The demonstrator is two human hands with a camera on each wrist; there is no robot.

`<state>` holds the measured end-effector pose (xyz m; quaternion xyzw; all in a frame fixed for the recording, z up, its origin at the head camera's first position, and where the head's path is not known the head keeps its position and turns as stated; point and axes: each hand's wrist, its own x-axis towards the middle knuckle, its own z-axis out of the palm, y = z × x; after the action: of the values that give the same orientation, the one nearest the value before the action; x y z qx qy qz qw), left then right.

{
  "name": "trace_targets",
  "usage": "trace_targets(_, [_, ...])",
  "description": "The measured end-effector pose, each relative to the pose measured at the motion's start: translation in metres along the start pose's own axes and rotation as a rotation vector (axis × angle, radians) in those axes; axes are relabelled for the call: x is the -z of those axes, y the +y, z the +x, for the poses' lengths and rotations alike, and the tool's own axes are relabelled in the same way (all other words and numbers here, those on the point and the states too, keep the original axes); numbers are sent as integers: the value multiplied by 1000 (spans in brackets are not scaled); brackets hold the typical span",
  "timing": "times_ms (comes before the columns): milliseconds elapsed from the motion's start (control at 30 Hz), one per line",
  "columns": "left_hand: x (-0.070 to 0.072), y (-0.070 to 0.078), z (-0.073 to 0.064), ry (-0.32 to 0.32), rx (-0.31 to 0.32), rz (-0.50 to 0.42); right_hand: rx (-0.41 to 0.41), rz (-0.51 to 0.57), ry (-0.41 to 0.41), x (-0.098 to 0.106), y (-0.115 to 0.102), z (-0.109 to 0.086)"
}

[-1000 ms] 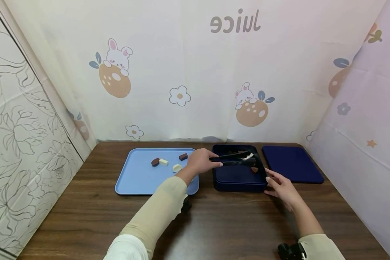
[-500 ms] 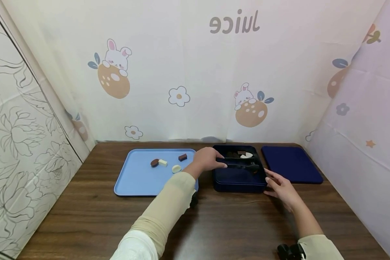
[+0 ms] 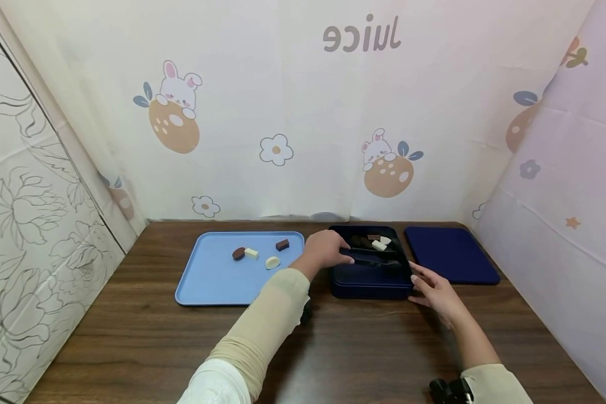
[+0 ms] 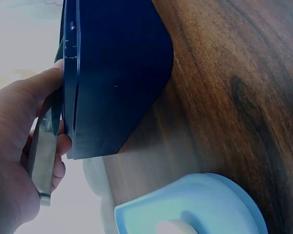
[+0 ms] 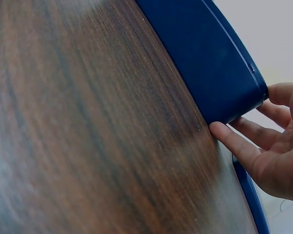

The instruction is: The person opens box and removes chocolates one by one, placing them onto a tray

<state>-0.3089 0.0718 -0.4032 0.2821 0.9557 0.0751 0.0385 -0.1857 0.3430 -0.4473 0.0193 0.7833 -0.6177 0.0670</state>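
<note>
My left hand (image 3: 325, 248) holds a pair of tongs (image 4: 45, 151), metal at the bend and dark toward the tips. The tongs reach over the left wall into a navy box (image 3: 371, 290). Inside, beyond the tongs, lie a white chocolate piece (image 3: 379, 246), another white piece (image 3: 385, 240) and several dark brown pieces (image 3: 361, 242). Straight fingers of my right hand (image 3: 436, 294) touch the box's right side near its front corner. In the right wrist view, one fingertip (image 5: 219, 128) sits at the box's bottom edge.
A light blue tray (image 3: 207, 286) stands left of the box. On it lie a brown oval chocolate (image 3: 239, 253), a brown rectangular one (image 3: 282, 244), a white bar (image 3: 251, 253) and a white round piece (image 3: 272, 262). A navy lid (image 3: 451, 255) lies flat at the right.
The white piece gripped in the tongs has gone down into the box and lies there, let go. The left hand has shifted slightly right. The right hand stays at the box.
</note>
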Motion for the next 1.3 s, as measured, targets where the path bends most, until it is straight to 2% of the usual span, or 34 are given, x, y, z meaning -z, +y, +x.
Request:
trace_targets(367, [0, 1, 1, -29, -14, 8, -7, 7, 7, -1, 1, 0])
trace_targets(567, [3, 6, 0, -45, 5, 10, -12, -1, 8, -1, 0, 1])
trace_targets(867, [3, 4, -2, -57, -5, -9, -7, -7, 4, -1, 0, 1])
trace_targets(1100, [3, 1, -3, -50, -24, -4, -8, -10, 3, -1, 1, 1])
trace_targets(1300, [6, 0, -5, -14, -32, -19, 3, -15, 1, 0, 2, 1])
